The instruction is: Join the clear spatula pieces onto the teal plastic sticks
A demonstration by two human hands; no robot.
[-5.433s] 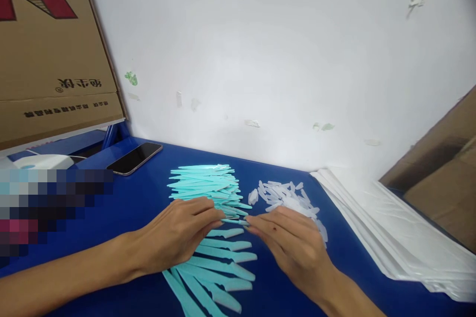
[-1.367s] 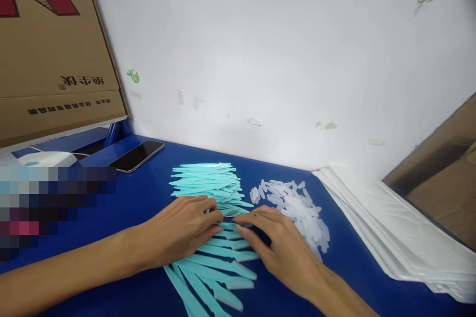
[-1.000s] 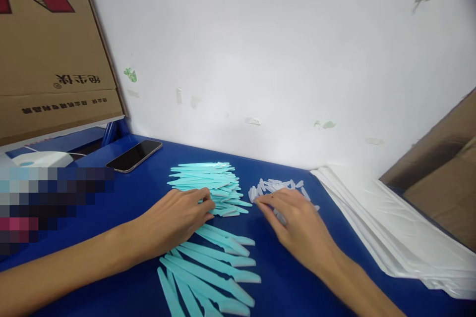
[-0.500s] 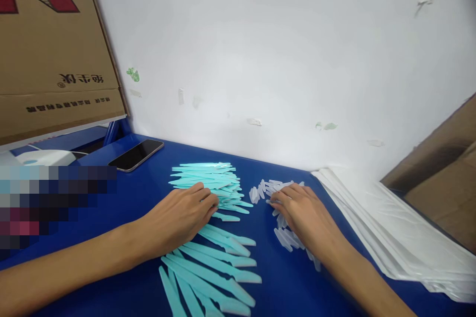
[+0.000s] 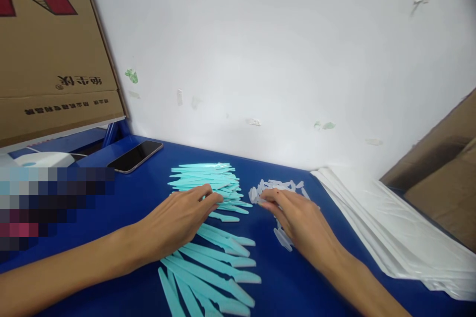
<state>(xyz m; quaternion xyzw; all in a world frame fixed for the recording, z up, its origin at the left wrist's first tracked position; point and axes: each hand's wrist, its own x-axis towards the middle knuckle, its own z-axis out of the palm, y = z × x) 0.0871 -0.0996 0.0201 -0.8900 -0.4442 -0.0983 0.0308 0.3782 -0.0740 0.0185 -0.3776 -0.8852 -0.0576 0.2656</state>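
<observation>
Turquoise eyebrow razors lie in two groups, an upper pile (image 5: pixel 204 172) and a fanned-out lower group (image 5: pixel 219 277). My left hand (image 5: pixel 189 210) is over the near side of the upper pile, thumb and fingers pinched on a razor there; the fingers partly hide the grip. To the right is a scatter of small translucent blade caps (image 5: pixel 284 185). My right hand (image 5: pixel 297 213) is above them with thumb and fingertips closed at the left part of the scatter, on a cap that is mostly hidden. Several caps are covered by this hand.
A phone (image 5: pixel 136 156) lies on the blue table (image 5: pixel 96 213) at the back left. White plastic bags (image 5: pixel 401 237) are stacked on the right. Cardboard boxes stand at the left (image 5: pixel 55 49) and right (image 5: pixel 442 173). A white wall (image 5: pixel 241 59) rises behind the table.
My right hand has moved left across the caps, its fingertips now closer to the razors. My left hand has shifted slightly right over the upper pile.
</observation>
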